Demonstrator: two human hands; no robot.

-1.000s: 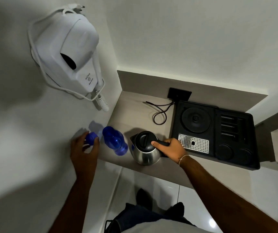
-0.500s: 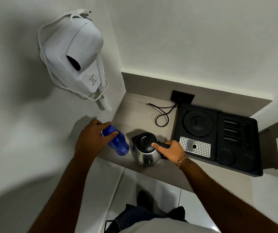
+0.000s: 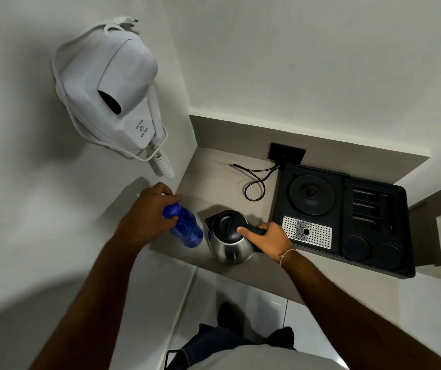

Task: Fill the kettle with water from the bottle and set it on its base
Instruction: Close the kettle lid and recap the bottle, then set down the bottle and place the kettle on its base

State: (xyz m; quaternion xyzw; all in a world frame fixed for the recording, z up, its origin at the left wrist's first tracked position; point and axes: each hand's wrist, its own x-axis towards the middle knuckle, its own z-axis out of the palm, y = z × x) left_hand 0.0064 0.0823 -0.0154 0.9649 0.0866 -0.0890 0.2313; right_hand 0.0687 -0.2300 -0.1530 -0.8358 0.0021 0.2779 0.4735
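Note:
A steel kettle (image 3: 228,247) with a closed black lid stands on the beige counter (image 3: 222,180), left of the black tray. My right hand (image 3: 270,240) grips its black handle, thumb lying toward the lid. A blue water bottle (image 3: 187,228) stands just left of the kettle, near the counter's front edge. My left hand (image 3: 147,217) is wrapped over the bottle's top, which hides the cap. The round kettle base (image 3: 311,194) sits bare in the tray's back left corner.
The black tray (image 3: 368,236) also holds a perforated metal drip grid (image 3: 306,232) and slots. A black cord (image 3: 254,180) loops from the wall socket (image 3: 286,154). A white wall hair dryer (image 3: 110,92) hangs on the left wall above the bottle.
My left hand came from beside the bottle, where it held the blue cap, onto the bottle's top and now covers it. The kettle and my right hand stayed put.

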